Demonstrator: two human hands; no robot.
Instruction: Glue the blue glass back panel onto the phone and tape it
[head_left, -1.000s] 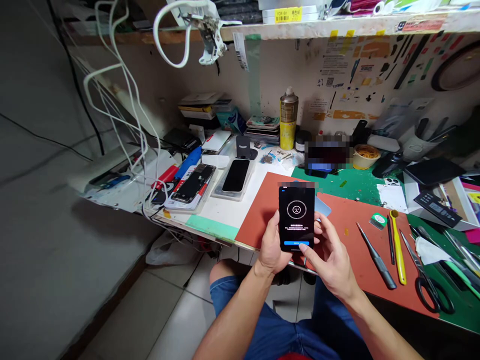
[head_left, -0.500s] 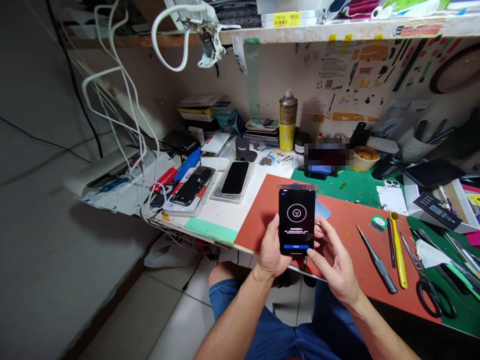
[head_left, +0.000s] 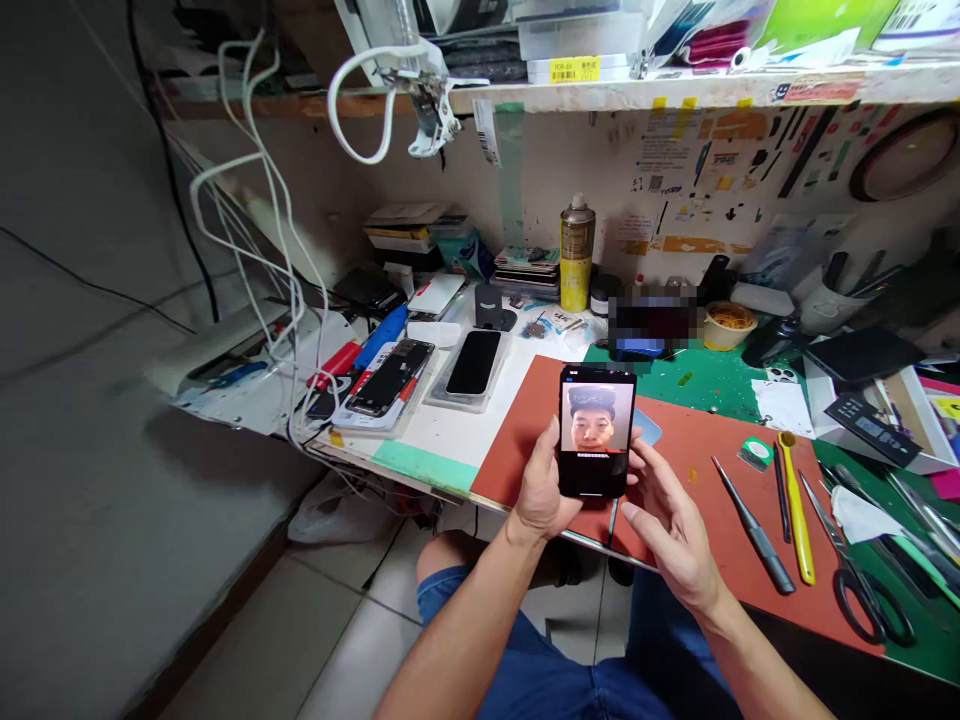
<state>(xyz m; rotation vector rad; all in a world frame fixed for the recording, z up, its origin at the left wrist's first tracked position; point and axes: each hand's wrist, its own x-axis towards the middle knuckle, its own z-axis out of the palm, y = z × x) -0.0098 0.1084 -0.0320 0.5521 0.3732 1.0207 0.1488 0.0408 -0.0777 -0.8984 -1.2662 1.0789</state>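
Observation:
Upright above the front edge of the red-brown mat (head_left: 690,510), a smartphone (head_left: 594,475) rests in my left hand (head_left: 541,490). The left thumb lies along its left edge and the palm is beneath its lower corner. On the lit screen is a live camera picture of a person, with a line of text under it. My right hand (head_left: 671,520) is beside the phone's right edge. Its fingertips are at that edge, partly hidden, while the thumb stands apart from the screen and the fingers are spread.
Right of my hands lie tweezers (head_left: 754,525), a yellow-handled brush (head_left: 796,510) and scissors (head_left: 855,580). To the left, a dark-screened phone (head_left: 474,362) and a detached phone screen (head_left: 391,378) rest on boxes. A spray can (head_left: 577,255) stands behind. White cables (head_left: 289,250) hang at left.
The phone's screen has switched from a face icon with a blue button to a live camera picture. My right thumb has lifted off the lower right of the screen.

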